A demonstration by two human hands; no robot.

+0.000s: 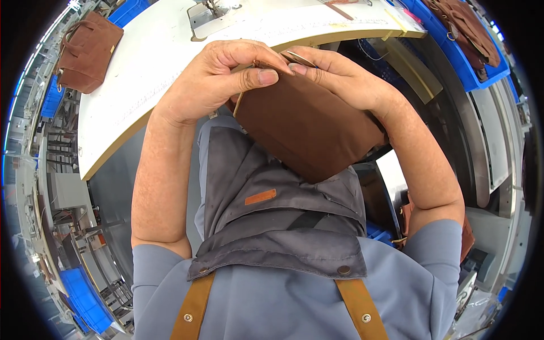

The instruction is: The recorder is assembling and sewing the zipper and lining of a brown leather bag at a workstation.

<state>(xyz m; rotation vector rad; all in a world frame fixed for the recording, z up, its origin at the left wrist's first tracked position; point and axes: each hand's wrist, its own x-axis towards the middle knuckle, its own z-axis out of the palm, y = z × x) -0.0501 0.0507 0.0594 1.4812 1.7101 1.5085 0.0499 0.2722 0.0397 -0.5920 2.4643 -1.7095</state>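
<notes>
L hand (212,76): thumb + index nearly closed, pinching top edge of brown fabric piece (311,127). R hand (343,79): likewise closed on same edge, just beside L; thin metallic item (301,58) at its fingers, kind unclear. Fabric: dk brown, approx. flat panel, tilted, hanging over lap in front of grey apron (272,192), near bench (136,85) edge. Brown handbag (93,54) at bench L end; sewing machine base (218,20) beyond hands; blue bin (481,79) w/ brown goods upper R. Fingers hide part of gripped edge.
</notes>
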